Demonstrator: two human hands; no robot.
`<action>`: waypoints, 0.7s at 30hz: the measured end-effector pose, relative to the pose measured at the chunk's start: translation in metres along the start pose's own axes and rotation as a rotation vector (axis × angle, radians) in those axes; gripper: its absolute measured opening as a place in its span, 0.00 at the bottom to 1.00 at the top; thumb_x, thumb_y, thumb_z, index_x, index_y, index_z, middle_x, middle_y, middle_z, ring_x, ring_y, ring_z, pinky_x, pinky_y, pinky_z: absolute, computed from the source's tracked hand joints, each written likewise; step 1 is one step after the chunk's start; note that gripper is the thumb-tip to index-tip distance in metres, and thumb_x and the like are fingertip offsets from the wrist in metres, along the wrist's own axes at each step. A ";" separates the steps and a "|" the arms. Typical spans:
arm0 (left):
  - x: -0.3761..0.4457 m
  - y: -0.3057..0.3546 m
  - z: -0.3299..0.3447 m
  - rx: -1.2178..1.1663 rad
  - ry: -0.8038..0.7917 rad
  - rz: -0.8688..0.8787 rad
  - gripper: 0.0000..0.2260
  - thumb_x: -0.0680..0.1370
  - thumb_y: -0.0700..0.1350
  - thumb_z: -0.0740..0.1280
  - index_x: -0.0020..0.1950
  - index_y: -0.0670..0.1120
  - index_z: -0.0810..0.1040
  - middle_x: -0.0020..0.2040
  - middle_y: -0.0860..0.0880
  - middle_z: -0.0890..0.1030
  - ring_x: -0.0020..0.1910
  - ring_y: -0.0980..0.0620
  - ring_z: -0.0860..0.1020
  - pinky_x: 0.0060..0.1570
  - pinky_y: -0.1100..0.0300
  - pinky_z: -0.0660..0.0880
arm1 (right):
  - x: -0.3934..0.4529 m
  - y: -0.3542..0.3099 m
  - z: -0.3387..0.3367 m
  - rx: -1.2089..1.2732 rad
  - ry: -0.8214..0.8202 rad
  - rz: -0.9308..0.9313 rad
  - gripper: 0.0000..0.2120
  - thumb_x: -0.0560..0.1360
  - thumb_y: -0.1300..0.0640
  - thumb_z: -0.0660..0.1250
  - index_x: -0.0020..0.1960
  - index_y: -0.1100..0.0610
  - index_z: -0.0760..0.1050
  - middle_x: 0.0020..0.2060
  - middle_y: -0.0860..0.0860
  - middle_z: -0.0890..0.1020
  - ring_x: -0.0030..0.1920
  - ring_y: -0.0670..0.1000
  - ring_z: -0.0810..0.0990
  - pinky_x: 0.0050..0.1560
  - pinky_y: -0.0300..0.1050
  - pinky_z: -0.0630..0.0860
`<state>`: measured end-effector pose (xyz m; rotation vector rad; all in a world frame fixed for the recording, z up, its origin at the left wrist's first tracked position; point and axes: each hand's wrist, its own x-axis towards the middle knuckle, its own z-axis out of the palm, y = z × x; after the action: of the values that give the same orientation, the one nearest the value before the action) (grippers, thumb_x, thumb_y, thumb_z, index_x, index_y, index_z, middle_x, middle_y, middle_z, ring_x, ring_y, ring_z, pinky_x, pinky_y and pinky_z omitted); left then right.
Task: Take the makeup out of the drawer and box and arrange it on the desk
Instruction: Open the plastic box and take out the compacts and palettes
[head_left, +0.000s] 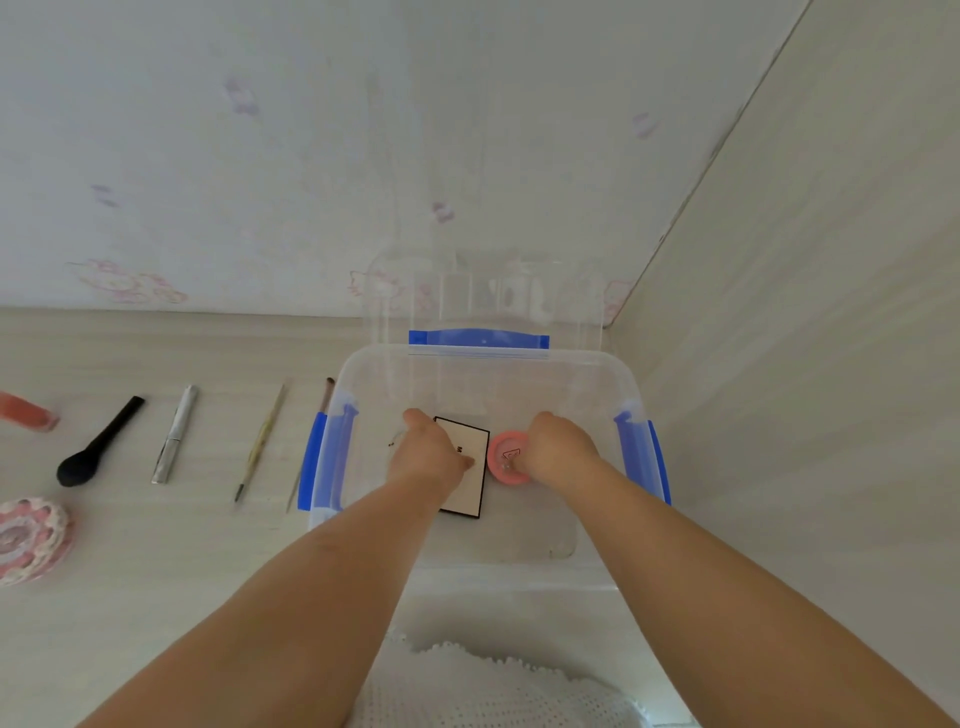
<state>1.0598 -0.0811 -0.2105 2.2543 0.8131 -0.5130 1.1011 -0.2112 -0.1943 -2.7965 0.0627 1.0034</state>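
Note:
A clear plastic box (519, 358) with blue latches stands on the desk (156, 545), toward its right end. Both my hands are inside it. My left hand (428, 452) is closed over a white rectangular palette with a black edge (470, 434) that lies on the box floor. My right hand (558, 447) grips the right side of a round pink compact (501, 462) beside the palette. Laid out in a row on the desk to the left are a red tube (26, 410), a black brush (98, 441), a silver tube (175, 434) and a thin pencil (262, 441).
The box's clear lid (483, 291) stands upright behind it against the wall. A thin brush (324, 397) lies right by the box's left latch (319, 457). A pink crocheted round case (28, 540) sits at the desk's left edge. A side panel (805, 364) closes off the right.

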 end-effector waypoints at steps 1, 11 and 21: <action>-0.002 0.001 -0.002 -0.009 0.003 0.011 0.24 0.72 0.45 0.73 0.55 0.40 0.59 0.52 0.40 0.77 0.44 0.45 0.74 0.42 0.55 0.70 | 0.000 0.001 -0.001 0.036 0.001 -0.008 0.15 0.73 0.57 0.66 0.57 0.62 0.71 0.48 0.56 0.79 0.44 0.55 0.76 0.37 0.42 0.69; -0.026 0.013 -0.038 0.122 0.085 0.309 0.13 0.75 0.47 0.68 0.56 0.44 0.71 0.48 0.47 0.78 0.44 0.48 0.76 0.38 0.58 0.69 | -0.037 -0.005 -0.044 0.339 0.059 -0.141 0.09 0.75 0.61 0.63 0.54 0.62 0.76 0.43 0.55 0.79 0.32 0.54 0.79 0.34 0.42 0.75; -0.065 -0.009 -0.119 -0.351 0.176 0.363 0.12 0.71 0.47 0.72 0.53 0.47 0.76 0.48 0.51 0.82 0.47 0.50 0.80 0.42 0.58 0.76 | -0.087 -0.014 -0.060 1.100 0.077 -0.306 0.08 0.75 0.59 0.67 0.54 0.56 0.75 0.51 0.53 0.78 0.47 0.49 0.77 0.33 0.38 0.76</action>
<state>1.0217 -0.0186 -0.0963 2.0670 0.5095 0.0001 1.0728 -0.2091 -0.0915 -1.7558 0.1393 0.5212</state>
